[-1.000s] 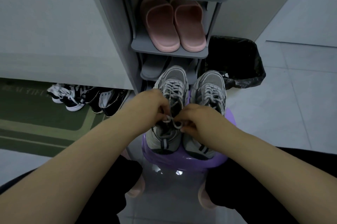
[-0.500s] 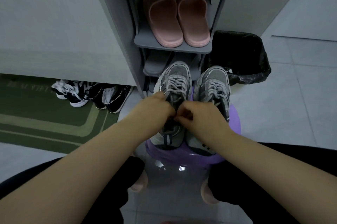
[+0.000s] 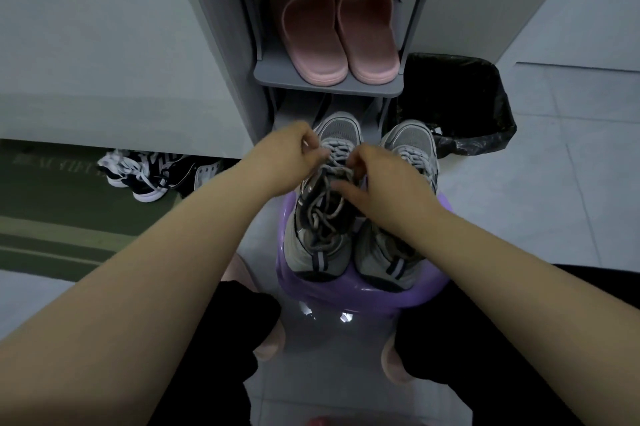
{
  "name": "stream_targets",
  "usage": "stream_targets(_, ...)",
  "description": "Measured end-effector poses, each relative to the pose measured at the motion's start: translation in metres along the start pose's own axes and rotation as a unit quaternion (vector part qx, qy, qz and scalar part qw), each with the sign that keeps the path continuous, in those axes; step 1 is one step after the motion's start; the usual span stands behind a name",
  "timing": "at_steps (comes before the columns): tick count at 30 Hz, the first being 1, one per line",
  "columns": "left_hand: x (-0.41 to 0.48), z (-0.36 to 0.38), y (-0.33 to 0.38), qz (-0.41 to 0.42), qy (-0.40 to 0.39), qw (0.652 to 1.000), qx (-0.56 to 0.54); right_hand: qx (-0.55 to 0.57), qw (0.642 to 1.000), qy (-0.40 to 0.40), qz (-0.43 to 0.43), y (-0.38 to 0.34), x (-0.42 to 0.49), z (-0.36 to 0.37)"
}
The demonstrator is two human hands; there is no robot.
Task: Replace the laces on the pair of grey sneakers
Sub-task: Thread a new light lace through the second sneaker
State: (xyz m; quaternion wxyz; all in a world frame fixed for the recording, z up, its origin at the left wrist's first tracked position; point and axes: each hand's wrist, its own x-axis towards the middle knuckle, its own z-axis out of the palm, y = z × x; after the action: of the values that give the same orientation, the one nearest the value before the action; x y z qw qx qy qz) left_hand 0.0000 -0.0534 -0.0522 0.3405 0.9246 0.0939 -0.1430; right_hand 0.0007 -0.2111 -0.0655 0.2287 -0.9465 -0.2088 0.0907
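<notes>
The grey sneakers [image 3: 384, 259] stand side by side, toes pointing to the top of the frame, on a purple stool [image 3: 367, 297] at the centre of the picture, between the person's knees.

Both hands work on the first sneaker [image 3: 322, 249], the one left of the pair. The left hand [image 3: 287, 158] has its fingertips closed on the lace [image 3: 325, 207] at the upper left side of the lacing. The right hand [image 3: 384, 183] has curled fingers pinching the same lace where it crosses the middle of the shoe. The two hands are close together but do not touch.

The job looks to be at an early stage. On the first sneaker the old lace lies slack and tangled over the open throat near the heel, apparently freed from the eyelets there, while the rows nearer the toe remain threaded. The second sneaker [image 3: 410, 141], to the right, appears fully laced and untouched. No new laces can be seen anywhere in the frame.

What remains, by this reckoning: pulling the rest of the lace out of the first sneaker, stripping the second, then threading fresh laces through both.

Behind the stool, at top centre, a shoe rack [image 3: 329, 87] holds pink slippers [image 3: 332, 34].
</notes>
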Motion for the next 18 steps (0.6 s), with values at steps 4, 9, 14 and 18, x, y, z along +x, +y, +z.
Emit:
stream_targets(4,0.003,0.003,0.011,-0.024,-0.097,0.995,0.029,-0.012,0.998,-0.065,0.022,0.002,0.010,-0.007)
stream_targets(9,0.004,0.001,0.003,-0.046,-0.101,0.993,-0.042,0.081,0.989,-0.123,0.031,0.016,0.016,-0.019)
stream_targets(14,0.002,-0.003,-0.004,-0.035,-0.105,0.985,-0.132,0.096,0.992,-0.082,0.004,0.018,0.022,-0.019)
stream_targets(18,0.003,-0.001,-0.003,-0.006,-0.107,0.991,-0.076,0.089,0.995,-0.052,0.003,0.010,0.023,-0.011)
